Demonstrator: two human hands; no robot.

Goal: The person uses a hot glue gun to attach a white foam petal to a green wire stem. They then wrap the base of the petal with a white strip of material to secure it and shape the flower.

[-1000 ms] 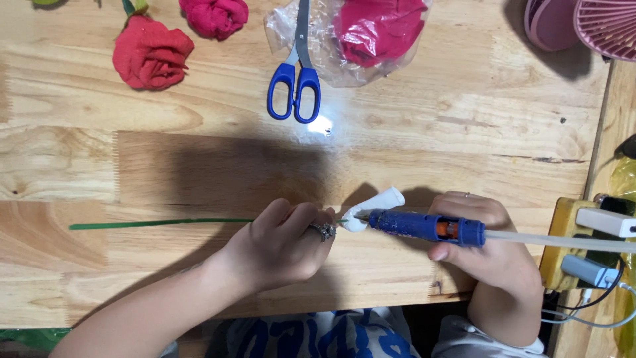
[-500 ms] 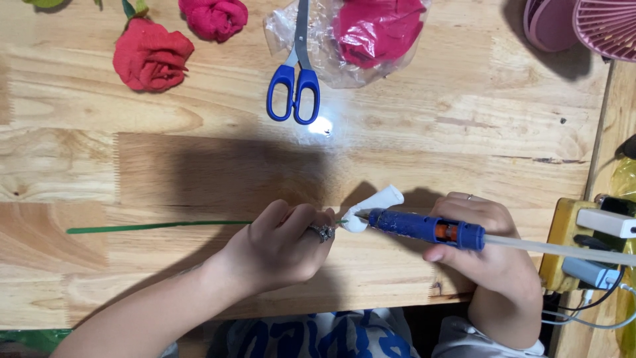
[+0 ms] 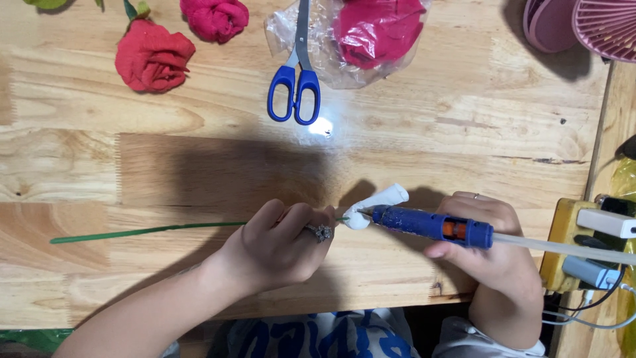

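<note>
Bright, sharp; possibly overhead glare

On the desk [image 3: 464, 139] there were two loose fabric roses, one red [image 3: 151, 58] and one pink [image 3: 214, 18], one bagged rose [image 3: 376, 30], one pair of scissors [image 3: 295, 79], one green stem [image 3: 146, 231], one glue gun [image 3: 430, 225] and one white bud [image 3: 374, 204].

stem [image 3: 146, 231]: its right end is hiding under the left hand [image 3: 281, 246]
pink fan [image 3: 606, 26]: the frame's top-right corner is cropping it
</note>
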